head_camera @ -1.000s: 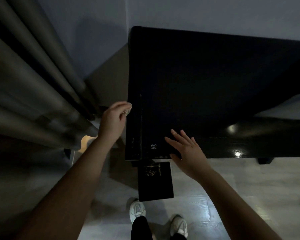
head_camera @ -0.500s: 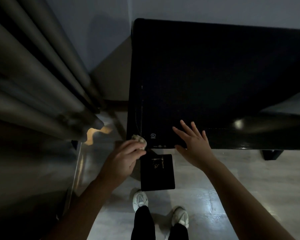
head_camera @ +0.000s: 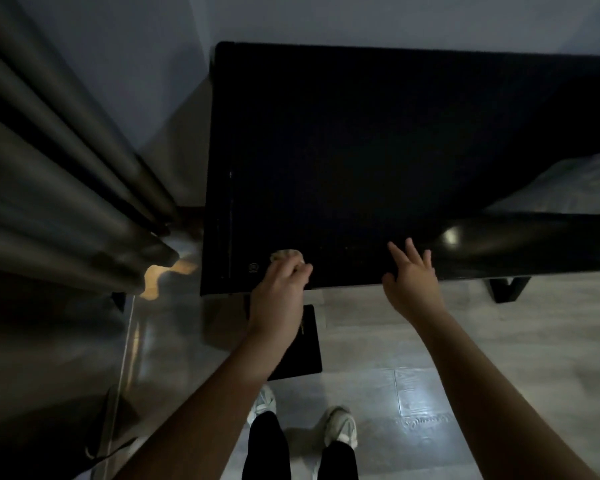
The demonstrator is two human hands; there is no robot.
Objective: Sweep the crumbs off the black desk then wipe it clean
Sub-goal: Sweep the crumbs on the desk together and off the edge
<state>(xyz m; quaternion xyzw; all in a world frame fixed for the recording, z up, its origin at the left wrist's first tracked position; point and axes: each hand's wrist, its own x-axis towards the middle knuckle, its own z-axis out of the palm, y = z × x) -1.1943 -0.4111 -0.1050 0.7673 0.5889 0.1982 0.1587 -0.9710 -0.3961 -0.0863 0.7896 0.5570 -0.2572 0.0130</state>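
- Black desk (head_camera: 361,150) stands against the wall.
- Right hand (head_camera: 413,285) at the desk's front edge, fingers spread, holding nothing.
- Left hand (head_camera: 278,299) near the front-left corner, fingers curled round a pale wad (head_camera: 286,255) pressed on the desk top.

L hand (head_camera: 278,296) curled round pale wad (head_camera: 286,255), R hand (head_camera: 413,282) w/ fingers splayed straight, both reaching fwd.

The black table (head_camera: 361,150) looks matt over most of its top but glossy along the front right edge, where a light is mirrored; the pale wad (head_camera: 286,255) looks soft and crumpled, the grey plank floor (head_camera: 516,323) smooth and shiny, the curtain (head_camera: 59,188) a smooth cloth with dull sheen.
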